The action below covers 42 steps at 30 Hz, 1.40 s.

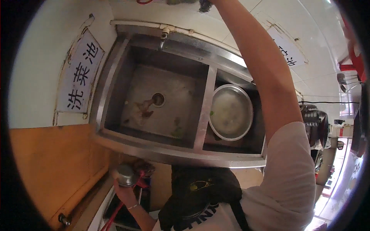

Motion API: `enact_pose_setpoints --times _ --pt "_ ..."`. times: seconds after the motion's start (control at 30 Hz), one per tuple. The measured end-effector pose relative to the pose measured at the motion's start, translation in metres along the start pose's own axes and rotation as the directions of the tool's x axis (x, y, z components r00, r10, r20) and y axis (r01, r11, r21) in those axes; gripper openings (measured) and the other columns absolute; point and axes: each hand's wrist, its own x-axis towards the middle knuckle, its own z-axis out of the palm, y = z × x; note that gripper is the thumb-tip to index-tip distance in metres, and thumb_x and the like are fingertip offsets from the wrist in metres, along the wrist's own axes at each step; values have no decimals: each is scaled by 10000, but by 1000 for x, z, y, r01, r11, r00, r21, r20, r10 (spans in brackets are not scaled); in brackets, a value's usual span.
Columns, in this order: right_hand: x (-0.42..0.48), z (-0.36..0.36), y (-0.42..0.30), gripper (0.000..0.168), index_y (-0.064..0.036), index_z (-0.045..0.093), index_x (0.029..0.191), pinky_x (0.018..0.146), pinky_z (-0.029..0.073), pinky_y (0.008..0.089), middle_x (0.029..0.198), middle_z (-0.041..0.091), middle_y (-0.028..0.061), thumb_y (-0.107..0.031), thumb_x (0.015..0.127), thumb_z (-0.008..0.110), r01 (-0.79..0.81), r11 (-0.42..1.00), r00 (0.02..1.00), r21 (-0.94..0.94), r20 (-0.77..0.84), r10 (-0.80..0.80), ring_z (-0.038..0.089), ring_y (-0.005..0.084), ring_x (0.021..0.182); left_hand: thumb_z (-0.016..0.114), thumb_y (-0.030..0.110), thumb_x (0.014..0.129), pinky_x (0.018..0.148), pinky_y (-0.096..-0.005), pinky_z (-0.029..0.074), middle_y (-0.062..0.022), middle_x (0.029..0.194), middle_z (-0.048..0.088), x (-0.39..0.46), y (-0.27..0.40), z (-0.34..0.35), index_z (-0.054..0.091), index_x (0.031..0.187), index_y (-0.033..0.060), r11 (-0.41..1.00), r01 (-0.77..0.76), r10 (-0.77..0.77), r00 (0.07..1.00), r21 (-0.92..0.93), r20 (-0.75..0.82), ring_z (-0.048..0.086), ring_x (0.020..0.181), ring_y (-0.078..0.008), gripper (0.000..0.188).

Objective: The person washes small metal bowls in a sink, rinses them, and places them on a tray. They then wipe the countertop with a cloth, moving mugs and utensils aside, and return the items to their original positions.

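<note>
Low at the left, below the sink front, my left hand (120,189) grips a small round metal vessel (126,175) by its side; its fingers are blurred. My right arm (254,49) stretches past the sink to the top edge of the picture, where the hand is out of view. A dark, rough clump (205,6) shows close to that wrist. Before me is a two-basin stainless steel sink (202,121). Scraps of food (143,110) lie near the drain (158,100) in the left basin. The right basin holds a round metal basin (231,112) of cloudy water.
A metal tap (162,43) projects from a wall pipe (136,23) over the left basin. An orange panel (55,156) stands at the left. Beside my left forearm runs a red strap (115,212). Dark stacked cookware (313,124) is at the right.
</note>
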Motion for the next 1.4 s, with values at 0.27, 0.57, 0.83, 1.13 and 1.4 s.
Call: enact_pose_setpoints --times 0.27,0.57,0.83,1.13,1.4 --pt "-52 41 89 320 -46 464 1123 644 472 321 878 599 122 -146 837 566 29 972 999 235 -19 -25 558 204 726 504 240 880 917 -365 388 -102 1219 456 11 -9 6 429 1233 24 775 -283 241 959 565 150 455 1093 -248 421" --pt "-333 214 195 155 -29 604 913 710 474 336 847 628 98 -138 822 541 -39 991 806 -131 582 109 597 200 803 497 217 884 960 -366 328 -77 1251 438 9 7 28 434 1235 36 989 51 -61 995 -136 -77 420 1128 -224 400" --pt "-535 356 281 267 -27 562 1013 705 485 368 959 601 164 -184 799 537 320 922 545 -217 838 8 594 265 792 427 258 927 924 -401 376 -128 1186 501 -34 8 26 378 1318 91 783 211 75 902 585 -426 460 1098 -270 428" --pt "-438 150 213 366 -60 523 1133 813 465 363 1077 560 69 -242 820 576 -970 62 242 235 927 287 536 219 997 481 208 890 899 -393 386 -82 1175 484 -9 16 76 466 1178 38 993 -89 95 992 78 -77 467 1070 -217 334" --pt "-437 -170 228 531 15 502 1113 903 421 448 1125 534 184 -311 700 570 -510 186 796 840 379 471 514 331 1044 502 125 882 874 -323 411 -58 1100 547 -30 -1 155 500 1117 31 999 -19 16 996 44 83 509 1017 -182 253"
